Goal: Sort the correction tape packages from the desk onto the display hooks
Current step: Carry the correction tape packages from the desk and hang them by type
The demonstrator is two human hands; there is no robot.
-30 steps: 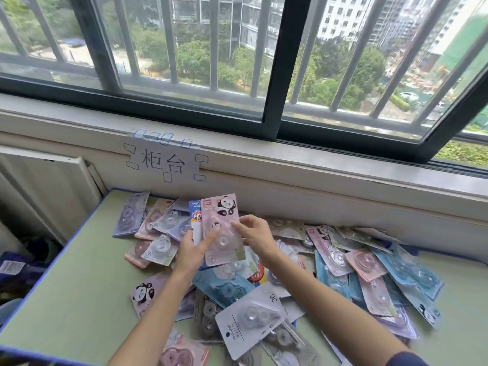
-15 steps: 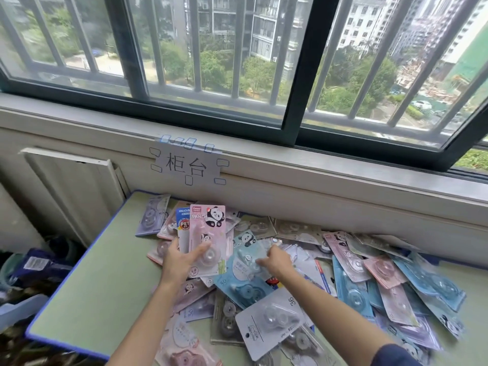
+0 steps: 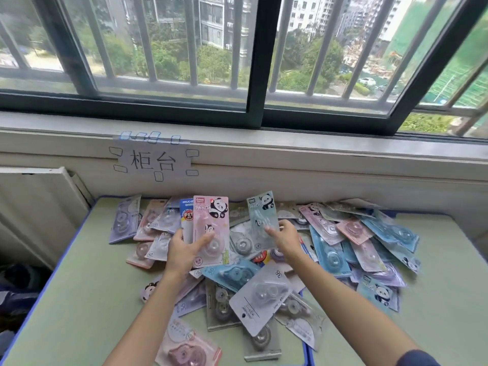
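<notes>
A heap of correction tape packages [image 3: 266, 294] in pink, blue, purple and white covers the green desk [image 3: 79, 299]. My left hand [image 3: 182, 250] holds an upright pink panda package [image 3: 210, 223], with a blue-topped package [image 3: 186, 212] stacked behind it. My right hand [image 3: 284, 239] is raised above the heap and grips a light blue panda package [image 3: 262, 217] upright by its lower edge. No display hooks are in view.
A paper sign [image 3: 154, 161] is taped to the wall under the window sill [image 3: 317, 143]. A white radiator panel [image 3: 34, 207] stands left of the desk. Dark bags [image 3: 18, 294] lie on the floor at the left.
My right hand went down into the heap and came up holding a light blue panda package. My left hand kept its pink package upright. The view shifted closer and to the left.
</notes>
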